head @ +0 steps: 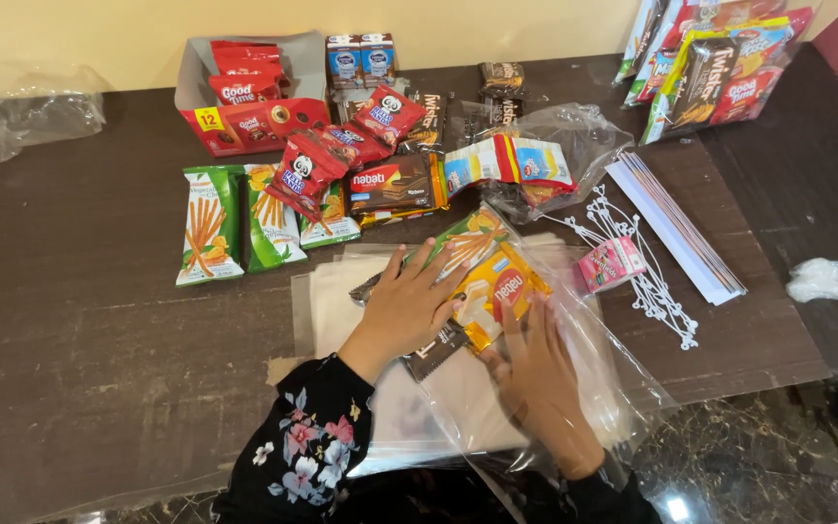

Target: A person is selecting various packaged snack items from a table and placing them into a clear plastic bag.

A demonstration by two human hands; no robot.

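Yellow wafer pack (pixel 499 291) inside clear plastic bag (pixel 574 359), near front edge of counter (pixel 80 320), on stack of flat bags. My left hand (pixel 407 309) flat on packs, fingers spread, gripping nothing. My right hand (pixel 538 374) pressed on bag, fingers straight, touching wafer pack. Green stick-snack packs (pixel 210 223) toward left. White ties (pixel 632 262) toward right.
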